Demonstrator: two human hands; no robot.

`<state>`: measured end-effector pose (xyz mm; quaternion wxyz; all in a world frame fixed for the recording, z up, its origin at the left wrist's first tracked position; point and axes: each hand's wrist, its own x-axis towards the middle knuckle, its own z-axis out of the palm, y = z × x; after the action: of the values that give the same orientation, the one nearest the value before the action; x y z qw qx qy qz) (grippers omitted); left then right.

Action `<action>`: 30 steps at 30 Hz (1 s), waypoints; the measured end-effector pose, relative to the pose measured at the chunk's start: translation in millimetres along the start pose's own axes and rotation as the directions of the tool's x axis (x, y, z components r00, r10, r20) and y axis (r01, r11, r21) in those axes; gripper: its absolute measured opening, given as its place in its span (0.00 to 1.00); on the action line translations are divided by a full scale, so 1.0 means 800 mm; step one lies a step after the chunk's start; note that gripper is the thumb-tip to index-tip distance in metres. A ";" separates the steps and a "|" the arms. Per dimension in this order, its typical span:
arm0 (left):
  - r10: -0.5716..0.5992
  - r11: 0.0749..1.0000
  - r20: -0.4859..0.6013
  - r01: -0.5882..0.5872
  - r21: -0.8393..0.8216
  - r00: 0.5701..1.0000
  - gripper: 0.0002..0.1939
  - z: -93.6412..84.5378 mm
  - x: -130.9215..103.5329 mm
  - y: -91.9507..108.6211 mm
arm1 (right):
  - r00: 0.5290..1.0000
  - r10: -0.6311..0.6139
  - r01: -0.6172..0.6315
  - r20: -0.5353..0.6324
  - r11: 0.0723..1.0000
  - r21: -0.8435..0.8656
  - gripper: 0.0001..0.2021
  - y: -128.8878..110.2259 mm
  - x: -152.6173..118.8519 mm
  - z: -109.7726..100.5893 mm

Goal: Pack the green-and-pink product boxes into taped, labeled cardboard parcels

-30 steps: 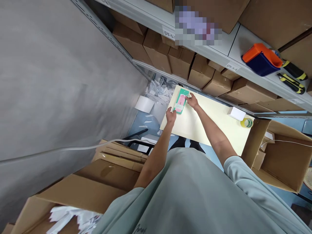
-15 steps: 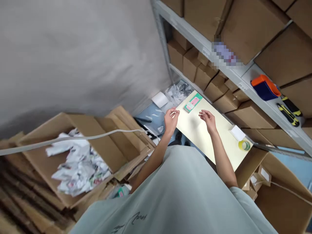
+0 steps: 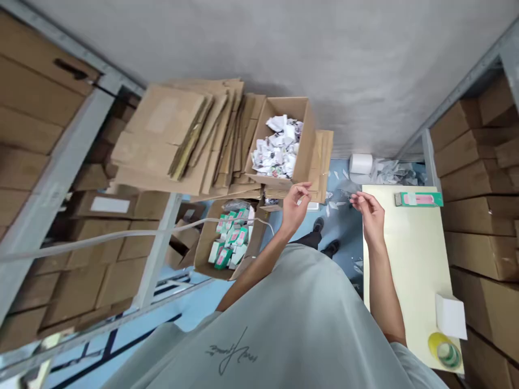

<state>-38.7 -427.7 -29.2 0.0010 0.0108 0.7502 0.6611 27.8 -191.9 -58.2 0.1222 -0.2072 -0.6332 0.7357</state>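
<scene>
In the head view my left hand (image 3: 295, 207) is raised in front of the scrap-filled box, its fingers loosely curled and apart, holding nothing visible. My right hand (image 3: 370, 214) is over the left edge of the pale yellow table (image 3: 421, 254), its fingertips pinched together. Something clear and thin shows at those fingertips, too faint to make out. A green and pink package (image 3: 418, 199) lies at the table's far end. Near the close end are a white box (image 3: 451, 315) and rolls of tape (image 3: 444, 349).
White scraps fill a carton (image 3: 278, 148) beside stacked flat cardboard (image 3: 162, 116). Below it, another carton (image 3: 206, 240) holds several green and pink packages. Shelves of boxes stand on both sides. A pale cable (image 3: 121, 236) crosses the left side.
The view has turned left, bringing the flat cardboard and the carton of packages into sight. The table now appears further right, and my right hand is at its left edge instead of over its middle.
</scene>
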 end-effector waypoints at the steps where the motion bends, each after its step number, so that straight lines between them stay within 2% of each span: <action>1: 0.011 1.000 -0.040 -0.011 0.000 0.999 0.05 -0.022 -0.006 0.005 | 0.999 -0.014 0.014 0.050 1.000 -0.007 0.21 -0.006 -0.002 0.019; 6: 0.005 1.000 -0.231 -0.001 0.019 0.973 0.07 -0.115 -0.028 0.015 | 0.963 -0.068 0.084 0.260 0.995 -0.052 0.20 -0.032 -0.026 0.106; 10: 0.024 0.999 -0.337 -0.014 0.030 0.941 0.10 -0.184 -0.037 0.010 | 0.928 -0.081 0.122 0.364 0.988 -0.090 0.20 -0.039 -0.051 0.182; 14: 0.100 0.995 -0.419 -0.089 0.046 0.902 0.07 -0.268 -0.049 0.004 | 0.893 -0.085 0.152 0.443 0.981 -0.119 0.19 -0.035 -0.079 0.275; 19: 0.165 0.985 -0.533 -0.117 0.123 0.830 0.04 -0.392 -0.056 -0.008 | 0.825 -0.106 0.217 0.555 0.966 -0.137 0.19 -0.024 -0.117 0.405; 22: 0.205 0.979 -0.595 -0.155 0.135 0.777 0.03 -0.462 -0.041 -0.017 | 0.785 -0.111 0.237 0.610 0.963 -0.129 0.21 -0.018 -0.135 0.478; 25: 0.235 0.972 -0.607 -0.190 0.138 0.759 0.09 -0.514 -0.010 -0.018 | 0.746 -0.167 0.316 0.645 0.941 -0.121 0.22 -0.017 -0.139 0.549; 27: 0.263 0.964 -0.579 -0.184 0.193 0.772 0.16 -0.536 0.015 -0.014 | 0.700 -0.266 0.450 0.663 0.885 -0.120 0.22 -0.019 -0.130 0.595; 30: 0.322 0.932 -0.469 -0.190 0.307 0.822 0.25 -0.552 0.057 -0.008 | 0.590 -0.399 0.653 0.703 0.747 -0.125 0.22 -0.019 -0.099 0.656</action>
<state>-91.4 -865.8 20.8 -0.2893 -0.0637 0.7910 0.5353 -144.4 -686.7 27.4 0.0755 0.2360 -0.7942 0.5548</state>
